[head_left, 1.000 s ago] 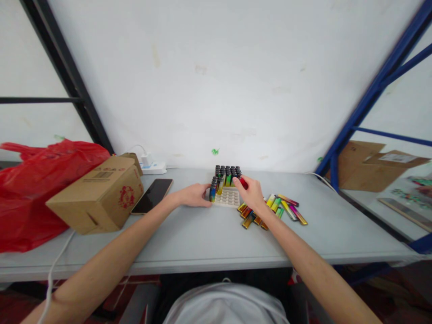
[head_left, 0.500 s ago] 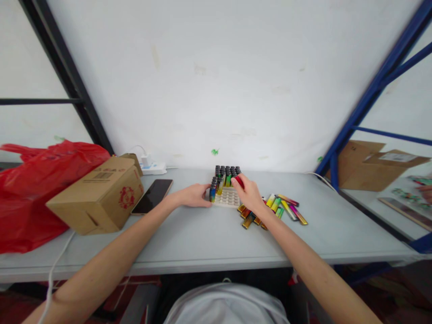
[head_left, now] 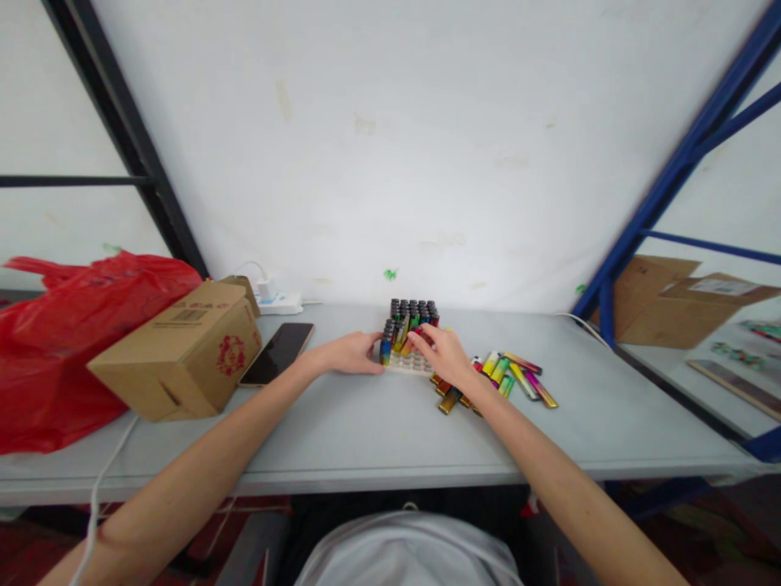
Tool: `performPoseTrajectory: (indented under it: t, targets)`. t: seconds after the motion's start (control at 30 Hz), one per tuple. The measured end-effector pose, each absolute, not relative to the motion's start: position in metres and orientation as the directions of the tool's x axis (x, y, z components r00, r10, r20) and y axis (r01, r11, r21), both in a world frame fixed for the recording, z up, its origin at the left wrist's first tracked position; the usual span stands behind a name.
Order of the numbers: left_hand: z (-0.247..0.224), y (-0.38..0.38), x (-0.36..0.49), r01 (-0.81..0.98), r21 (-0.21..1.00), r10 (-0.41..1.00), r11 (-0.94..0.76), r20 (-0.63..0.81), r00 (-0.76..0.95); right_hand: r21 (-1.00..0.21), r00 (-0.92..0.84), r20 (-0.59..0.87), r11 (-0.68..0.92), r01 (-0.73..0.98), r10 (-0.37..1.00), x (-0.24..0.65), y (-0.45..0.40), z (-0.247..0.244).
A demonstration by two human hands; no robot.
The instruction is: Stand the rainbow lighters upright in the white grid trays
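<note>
A pale tray point(head_left: 410, 366) with rows of holes stands on the grey table, its back and left rows filled with upright dark-capped cylinders point(head_left: 413, 309). My left hand point(head_left: 355, 353) rests at the tray's left edge, thumb and fingers apart around its corner beside a blue cylinder point(head_left: 386, 350). Over the tray, my right hand point(head_left: 440, 352) pinches a tilted red and yellow cylinder point(head_left: 410, 343) between thumb and fingers. Right of the tray lies a loose pile of colourful cylinders point(head_left: 499, 370), partly hidden by my right wrist.
A black phone point(head_left: 277, 354), a cardboard box point(head_left: 176, 350) and a red plastic bag point(head_left: 54, 350) lie to the left. Behind them is a white power strip point(head_left: 281, 304). A blue metal frame point(head_left: 659, 179) rises at the right, with cardboard point(head_left: 652, 301) beyond it.
My right hand has moved slightly, bringing the red cylinder from the tray's right side to a tilted position over its middle. My left hand has stayed at the tray's edge.
</note>
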State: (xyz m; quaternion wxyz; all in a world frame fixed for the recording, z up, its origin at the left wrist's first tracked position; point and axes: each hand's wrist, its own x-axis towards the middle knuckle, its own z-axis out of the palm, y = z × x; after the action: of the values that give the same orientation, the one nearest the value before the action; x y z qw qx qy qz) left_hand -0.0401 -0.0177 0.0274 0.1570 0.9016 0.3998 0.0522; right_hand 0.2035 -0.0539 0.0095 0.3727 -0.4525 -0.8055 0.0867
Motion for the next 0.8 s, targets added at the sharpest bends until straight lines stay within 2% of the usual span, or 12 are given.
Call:
performPoseTrajectory:
  t: [0.1, 0.33, 0.57, 0.7, 0.8]
  targets:
    - [0.026, -0.017, -0.041, 0.695, 0.332, 0.73, -0.638, -0.025, 0.683, -0.457, -0.372, 0.502, 0.604, 0.653, 0.781, 0.201, -0.052, 0.007]
    - [0.025, -0.016, -0.041, 0.693, 0.337, 0.732, -0.637, -0.017, 0.681, -0.307, -0.466, 0.498, 0.652, 0.694, 0.731, 0.195, -0.051, 0.005]
    - [0.026, -0.016, -0.041, 0.701, 0.331, 0.737, -0.632, -0.022, 0.675, -0.161, -0.464, 0.451, 0.581, 0.798, 0.762, 0.193, -0.053, 0.006]
    - [0.028, -0.017, -0.041, 0.702, 0.331, 0.737, -0.63, -0.031, 0.675, -0.182, -0.448, 0.456, 0.573, 0.799, 0.769, 0.2, -0.056, 0.015]
    - [0.029, -0.018, -0.041, 0.703, 0.327, 0.737, -0.631, -0.032, 0.676, -0.221, -0.334, 0.518, 0.5, 0.837, 0.788, 0.216, -0.053, 0.021]
